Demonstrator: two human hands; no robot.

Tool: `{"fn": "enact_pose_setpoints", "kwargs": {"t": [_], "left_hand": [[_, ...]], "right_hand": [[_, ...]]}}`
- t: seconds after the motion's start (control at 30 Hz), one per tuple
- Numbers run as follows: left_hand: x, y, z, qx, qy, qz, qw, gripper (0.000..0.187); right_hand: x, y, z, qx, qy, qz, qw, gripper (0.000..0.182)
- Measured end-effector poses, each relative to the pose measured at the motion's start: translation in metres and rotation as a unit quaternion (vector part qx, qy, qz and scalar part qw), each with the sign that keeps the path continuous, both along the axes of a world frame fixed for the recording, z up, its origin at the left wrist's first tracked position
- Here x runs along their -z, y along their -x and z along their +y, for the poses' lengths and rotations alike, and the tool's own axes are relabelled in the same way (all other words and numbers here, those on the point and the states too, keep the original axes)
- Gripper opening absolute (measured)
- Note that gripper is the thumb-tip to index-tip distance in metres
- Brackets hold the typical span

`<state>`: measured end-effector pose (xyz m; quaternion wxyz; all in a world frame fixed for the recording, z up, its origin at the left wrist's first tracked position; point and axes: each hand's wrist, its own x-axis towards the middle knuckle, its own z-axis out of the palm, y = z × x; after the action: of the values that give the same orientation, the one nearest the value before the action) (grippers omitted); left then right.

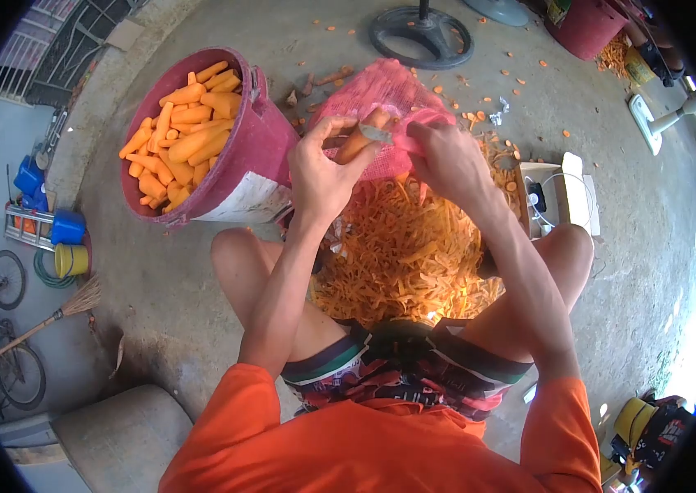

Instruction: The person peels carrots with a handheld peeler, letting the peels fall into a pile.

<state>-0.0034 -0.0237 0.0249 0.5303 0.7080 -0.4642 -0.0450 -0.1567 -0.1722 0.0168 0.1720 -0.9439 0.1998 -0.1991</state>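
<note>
Carrot (353, 149) is sitting gripped in the left hand (321, 162) near the tub's rim (244, 74), the right hand (449, 160) curling by the sack (371, 89) (its hold I cannot tell).

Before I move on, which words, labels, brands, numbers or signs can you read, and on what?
None can be read.
Shorts: lettering, too small and blurred.
Black item, lower right: lettering, too blurred.
Tub, pale patch: no legible text.
</note>
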Motion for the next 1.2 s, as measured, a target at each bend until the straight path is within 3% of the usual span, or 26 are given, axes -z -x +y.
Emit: {"fn": "enact_pose_setpoints", "kwargs": {"t": [0.17,0.47,0.6,0.67,0.73,0.8,0.87,0.9,0.93,0.97,1.03,1.17,1.2], "left_hand": [[0.002,-0.004,0.000,-0.023,-0.037,0.021,0.999,0.039],[-0.003,-0.003,-0.003,-0.043,-0.072,0.002,0.996,0.036],[-0.006,-0.002,-0.004,-0.012,-0.108,0.026,0.994,0.037],[-0.004,-0.005,0.000,0.003,-0.107,0.018,0.994,0.037],[0.000,-0.008,0.005,0.048,-0.073,0.098,0.991,0.037],[0.000,-0.010,0.001,0.097,-0.029,0.121,0.987,0.041],[0.006,-0.013,-0.006,0.153,0.025,0.414,0.897,0.044],[0.006,-0.011,-0.010,0.161,0.054,0.490,0.855,0.046],[0.006,-0.010,-0.010,0.160,0.052,0.490,0.855,0.046],[0.007,-0.007,-0.009,0.172,0.057,0.559,0.809,0.046],[0.010,-0.001,-0.008,0.192,0.065,0.684,0.701,0.046],[0.005,0.011,-0.015,0.207,0.086,0.650,0.726,0.043],[0.006,0.011,-0.013,0.207,0.086,0.650,0.726,0.043]], "right_hand": [[0.008,-0.009,0.011,-0.007,0.019,0.035,0.999,0.015],[0.020,-0.025,-0.012,0.092,0.008,0.095,0.991,0.015],[0.030,-0.024,-0.043,0.110,0.003,0.129,0.986,0.017],[0.046,-0.011,-0.081,0.205,-0.068,0.196,0.956,0.019],[0.045,0.008,-0.100,0.226,-0.011,0.144,0.963,0.025],[0.030,0.015,-0.100,0.184,-0.002,0.092,0.979,0.032],[0.005,0.010,-0.075,0.067,-0.183,-0.087,0.977,0.024],[-0.002,0.005,-0.057,0.066,-0.184,-0.087,0.977,0.024],[-0.008,-0.001,-0.038,-0.005,-0.278,-0.179,0.944,0.022],[-0.014,-0.005,-0.020,-0.075,-0.366,-0.267,0.888,0.021],[-0.026,-0.005,0.009,-0.118,-0.314,-0.285,0.898,0.020],[-0.037,-0.008,0.019,-0.227,-0.135,-0.319,0.910,0.027],[-0.033,-0.009,0.015,-0.227,-0.135,-0.319,0.910,0.027]]}}
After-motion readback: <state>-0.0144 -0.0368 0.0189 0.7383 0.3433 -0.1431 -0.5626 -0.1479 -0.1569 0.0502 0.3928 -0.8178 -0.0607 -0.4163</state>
